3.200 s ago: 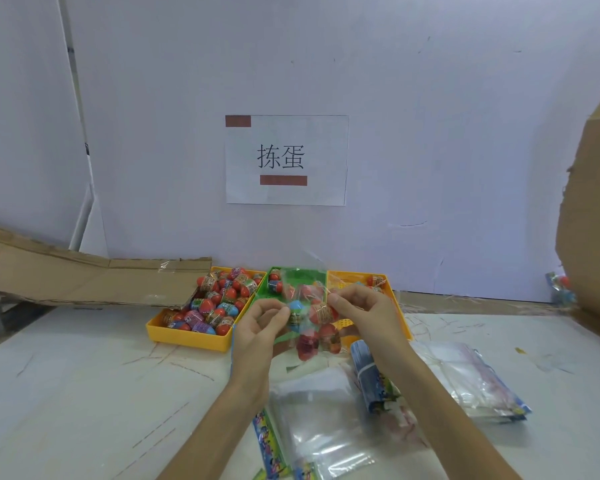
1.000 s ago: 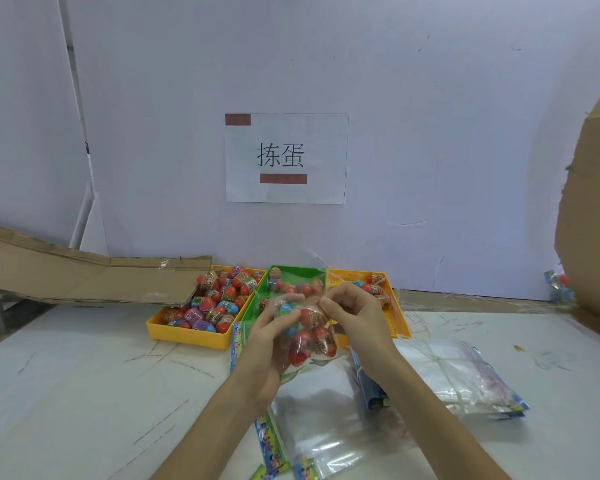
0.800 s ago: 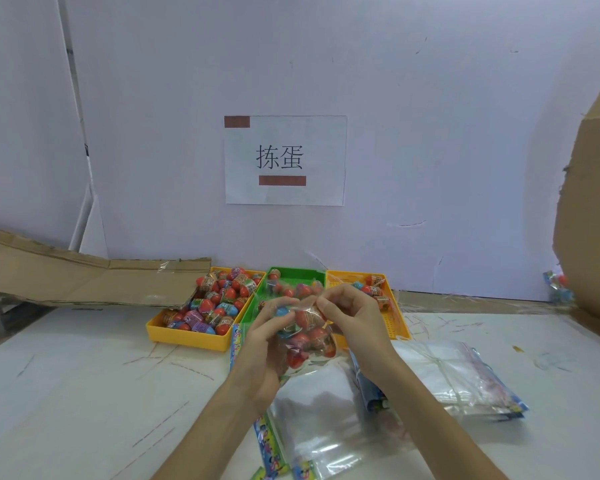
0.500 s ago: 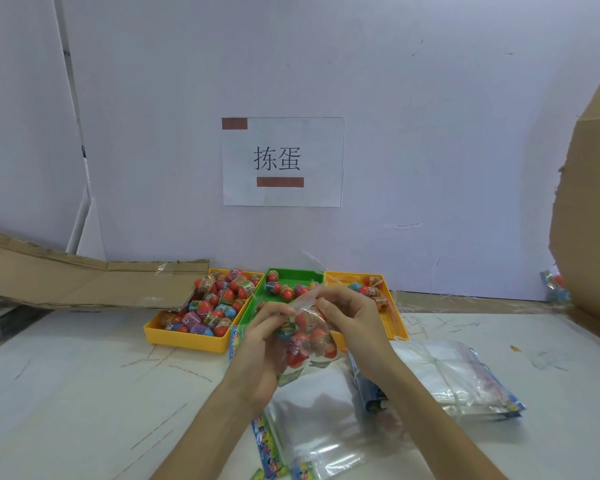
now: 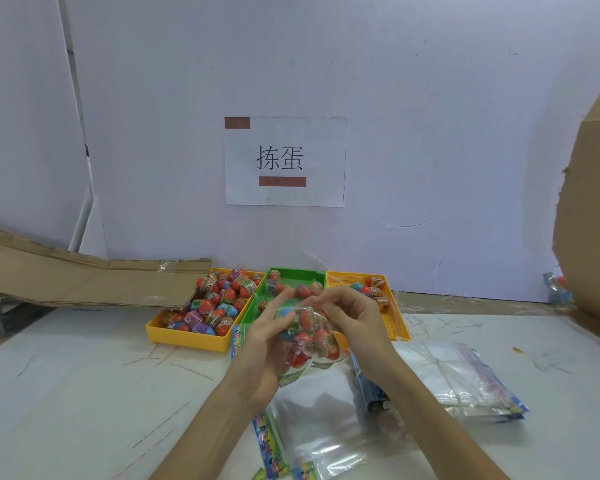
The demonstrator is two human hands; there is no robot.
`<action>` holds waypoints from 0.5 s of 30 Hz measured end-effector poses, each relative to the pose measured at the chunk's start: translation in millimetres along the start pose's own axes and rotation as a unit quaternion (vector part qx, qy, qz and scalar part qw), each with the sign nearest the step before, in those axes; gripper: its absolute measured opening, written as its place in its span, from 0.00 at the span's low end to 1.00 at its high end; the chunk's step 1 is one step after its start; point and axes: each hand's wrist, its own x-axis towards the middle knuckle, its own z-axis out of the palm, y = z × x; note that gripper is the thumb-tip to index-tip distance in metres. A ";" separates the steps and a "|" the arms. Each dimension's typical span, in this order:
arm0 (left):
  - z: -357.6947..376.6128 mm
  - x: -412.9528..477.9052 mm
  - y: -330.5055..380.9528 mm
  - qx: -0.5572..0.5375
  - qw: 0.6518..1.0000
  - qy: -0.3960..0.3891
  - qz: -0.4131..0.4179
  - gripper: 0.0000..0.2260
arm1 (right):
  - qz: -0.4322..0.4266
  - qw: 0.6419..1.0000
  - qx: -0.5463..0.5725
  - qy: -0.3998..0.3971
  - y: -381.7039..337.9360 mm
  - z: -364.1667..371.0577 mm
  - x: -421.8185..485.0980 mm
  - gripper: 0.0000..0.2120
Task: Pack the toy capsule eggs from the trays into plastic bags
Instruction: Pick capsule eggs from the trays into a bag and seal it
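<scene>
Ref. landmark: green tray (image 5: 293, 276).

- White wall (image 5: 430, 133): directly behind green tray.
- White table (image 5: 66, 393): carries green tray and all items below.
- Cardboard box (image 5: 589, 209): far R of green tray, cut off by the frame edge.
- Flat cardboard sheet (image 5: 84, 282): L of green tray, along the wall foot.
- Paper sign (image 5: 284, 161): on the wall above green tray; two Chinese characters, two red-brown bars.
- Banded stack of empty bags (image 5: 465, 375): R of green tray, nearer the person.
- Loose clear bag (image 5: 312, 420): flat on the table, nearer the person than green tray, partly under the forearms.
- Yellow tray (image 5: 187, 336): touches green tray's L side; heaped w/ capsule eggs (image 5: 219, 299).
- Orange tray (image 5: 397, 323): touches green tray's R side; a few eggs at its far end.
- Green tray: a few eggs at its far end.
- L hand (image 5: 260, 358): in front of green tray's near end; fingers curled round the L side and underside of filled bag (image 5: 309, 337).
- R hand (image 5: 355, 317): thumb and fingers pinch filled bag's top edge.
- Filled bag: clear, held up between both hands, over green tray's near end; contains several eggs, mostly red, one blue.
</scene>
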 end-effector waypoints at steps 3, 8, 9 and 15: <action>-0.8 0.4 -1.3 0.006 1.000 0.005 -0.004 0.20 | 0.002 1.000 0.003 0.008 0.5 -0.7 0.4 0.14; -1.1 1.5 -1.9 0.016 1.000 0.022 0.003 0.14 | 0.010 1.000 -0.005 0.016 -0.8 -0.9 0.3 0.14; -1.1 1.7 -1.6 0.011 1.000 0.025 0.003 0.13 | 0.009 1.000 -0.007 0.017 -1.2 -0.8 0.2 0.13; -0.7 2.1 -2.5 -0.015 0.999 0.024 0.023 0.07 | -0.006 1.000 -0.010 0.003 -3.2 0.3 -0.9 0.13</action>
